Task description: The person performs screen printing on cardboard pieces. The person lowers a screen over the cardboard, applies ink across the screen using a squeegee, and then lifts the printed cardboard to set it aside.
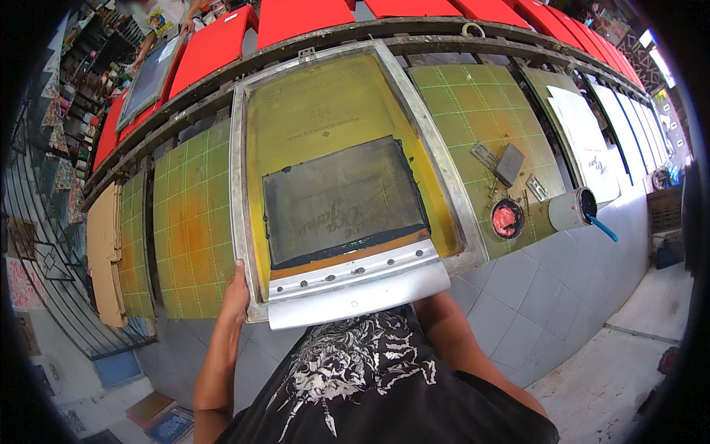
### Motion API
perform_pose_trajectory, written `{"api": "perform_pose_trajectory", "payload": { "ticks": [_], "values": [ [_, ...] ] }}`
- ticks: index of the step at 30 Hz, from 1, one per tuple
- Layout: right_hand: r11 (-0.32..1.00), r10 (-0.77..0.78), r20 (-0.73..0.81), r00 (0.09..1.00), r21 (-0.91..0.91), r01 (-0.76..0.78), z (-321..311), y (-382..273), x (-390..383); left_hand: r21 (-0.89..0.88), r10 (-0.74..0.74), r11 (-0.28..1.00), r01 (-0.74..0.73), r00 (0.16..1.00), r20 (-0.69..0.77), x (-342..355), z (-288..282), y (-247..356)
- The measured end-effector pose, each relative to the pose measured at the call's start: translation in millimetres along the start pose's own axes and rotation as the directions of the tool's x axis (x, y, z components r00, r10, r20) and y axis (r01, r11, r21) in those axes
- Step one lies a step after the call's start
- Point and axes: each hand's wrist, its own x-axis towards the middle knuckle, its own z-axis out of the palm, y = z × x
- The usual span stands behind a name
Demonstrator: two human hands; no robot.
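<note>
In front of me lies a silk-screen frame with a metal border and a yellow-green mesh. Dark ink covers a rectangle of the mesh, thickest along its near edge. Across the near end rests a wide squeegee with a white handle, a bolted strip and an orange-brown blade. My left hand is closed on the frame's near left side, its thumb upward along the edge. My right forearm reaches to the squeegee's right end, which hides the right hand's fingers.
Gridded green boards flank the frame. On the right board are a grey block, metal hinges, and a cup of pink-red ink. A white bucket holds a blue-handled tool. Red sheets line the far side; another person stands far left.
</note>
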Motion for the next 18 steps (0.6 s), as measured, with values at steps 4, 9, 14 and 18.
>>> {"api": "perform_pose_trajectory", "payload": {
  "ticks": [4,9,14,18],
  "values": [
    [0.999,-0.033,-0.008,0.999,-0.042,0.032,-5.4,-8.6,2.1,-0.027,-0.011,1.000,0.010,1.000,-0.026,-2.4,2.3,2.1],
    [0.999,-0.012,-0.024,1.000,-0.053,0.010,-15.7,-13.0,-9.9,-0.024,0.025,0.999,-0.026,0.999,-0.021,6.5,1.4,-2.9],
    [0.986,0.157,-0.019,0.987,-0.049,-0.158,-35.2,4.1,-54.2,0.016,0.003,1.000,-0.003,1.000,-0.022,4.5,-1.6,-2.3],
    [0.951,0.305,0.004,0.952,-0.061,-0.304,-46.7,25.3,-92.4,-0.017,-0.009,1.000,0.009,1.000,0.010,-3.5,2.4,5.2]
  ]
}}
